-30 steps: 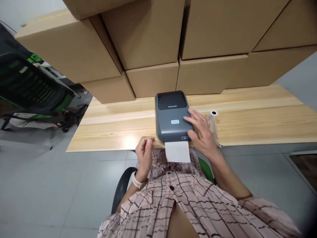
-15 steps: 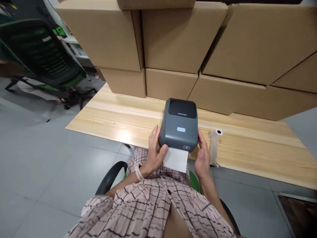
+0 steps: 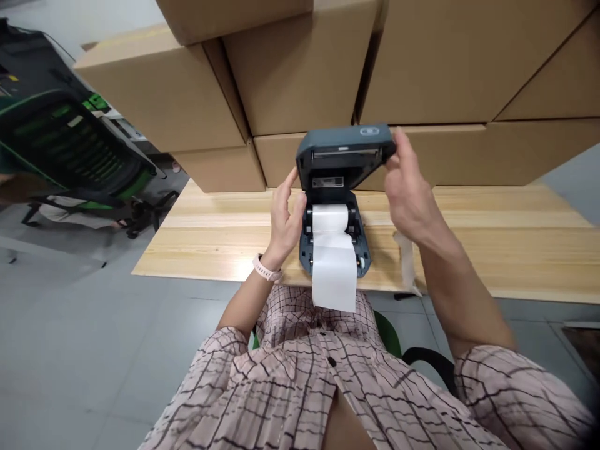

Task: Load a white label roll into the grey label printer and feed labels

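Observation:
A dark grey label printer [image 3: 305,250] stands at the table's front edge with its lid [image 3: 347,139] raised. Inside sits a roll of white label paper [image 3: 330,217], and its loose strip [image 3: 334,275] runs out over the front towards my lap. My right hand [image 3: 409,187] grips the right front corner of the lid, fingers partly hidden behind it. Against the printer's left side rests my left hand [image 3: 284,219], its fingers stretched out and thumb apart, near the lid hinge. To the right, partly behind my right forearm, lies a curled strip of pale backing paper [image 3: 407,259].
Stacked cardboard boxes [image 3: 300,75] line the back of the wooden table [image 3: 206,237]. At the left stands a green and black office chair [image 3: 70,150], with part of another person beside it. A chair armrest [image 3: 429,359] shows by my right side.
The printer lid has swung up, exposing the paper roll. My right hand rose with it to the lid's corner. My left hand shifted up along the left side, and the view has tilted.

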